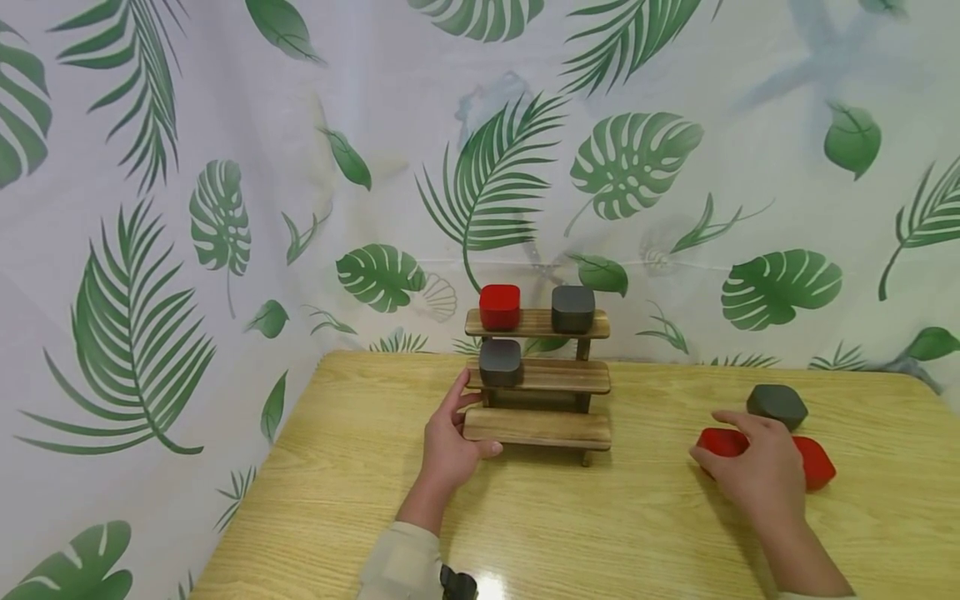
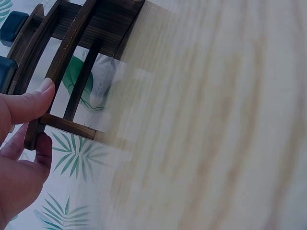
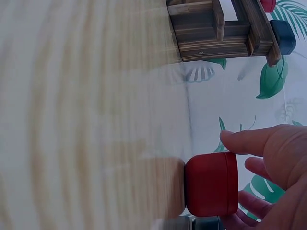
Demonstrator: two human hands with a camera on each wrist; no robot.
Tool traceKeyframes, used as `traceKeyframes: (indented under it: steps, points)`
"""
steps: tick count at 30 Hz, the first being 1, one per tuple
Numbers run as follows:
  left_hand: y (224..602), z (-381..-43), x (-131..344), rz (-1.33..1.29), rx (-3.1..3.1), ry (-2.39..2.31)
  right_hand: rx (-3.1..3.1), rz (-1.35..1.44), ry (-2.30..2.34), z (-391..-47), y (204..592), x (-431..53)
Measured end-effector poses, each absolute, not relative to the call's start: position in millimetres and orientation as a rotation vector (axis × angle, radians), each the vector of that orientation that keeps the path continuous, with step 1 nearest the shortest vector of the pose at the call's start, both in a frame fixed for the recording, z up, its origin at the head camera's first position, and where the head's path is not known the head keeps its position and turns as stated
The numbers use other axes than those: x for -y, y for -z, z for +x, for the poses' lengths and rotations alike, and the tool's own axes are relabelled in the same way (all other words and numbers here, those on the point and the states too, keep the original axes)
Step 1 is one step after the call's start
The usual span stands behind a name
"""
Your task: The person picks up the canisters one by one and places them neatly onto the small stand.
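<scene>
A three-tier wooden stand [image 1: 555, 426] stands on the table. My left hand [image 1: 452, 446] grips the left end of its lowest shelf, thumb on one side and fingers on the other, plain in the left wrist view. On the top shelf sit a red box [image 1: 499, 307] and a dark grey box [image 1: 573, 309]; another grey box [image 1: 500, 363] rests on the left of the middle shelf. To the right, my right hand [image 1: 765, 471] holds a rounded red box [image 3: 211, 184] between thumb and fingers, low at the table surface. Its far side is hidden.
Beside the right hand lie a second red box [image 1: 815, 463], partly covered by the hand, and a dark grey box [image 1: 777, 405]. A leaf-patterned cloth [image 1: 660, 75] hangs behind the wooden table [image 1: 637, 533] and along its left side.
</scene>
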State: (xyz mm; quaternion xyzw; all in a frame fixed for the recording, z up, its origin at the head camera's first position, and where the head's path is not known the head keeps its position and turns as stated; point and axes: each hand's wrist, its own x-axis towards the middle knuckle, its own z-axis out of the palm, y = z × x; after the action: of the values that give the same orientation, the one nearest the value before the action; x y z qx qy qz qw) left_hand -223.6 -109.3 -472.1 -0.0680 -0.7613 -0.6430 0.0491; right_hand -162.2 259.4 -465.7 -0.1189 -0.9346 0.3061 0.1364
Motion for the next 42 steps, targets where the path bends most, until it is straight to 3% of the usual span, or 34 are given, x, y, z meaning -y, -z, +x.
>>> traceKeyframes:
  steps: [42]
  points:
    - [483, -229, 112, -0.232, 2.334, 1.940, 2.800, -0.307, -0.918, -163, 472, -260]
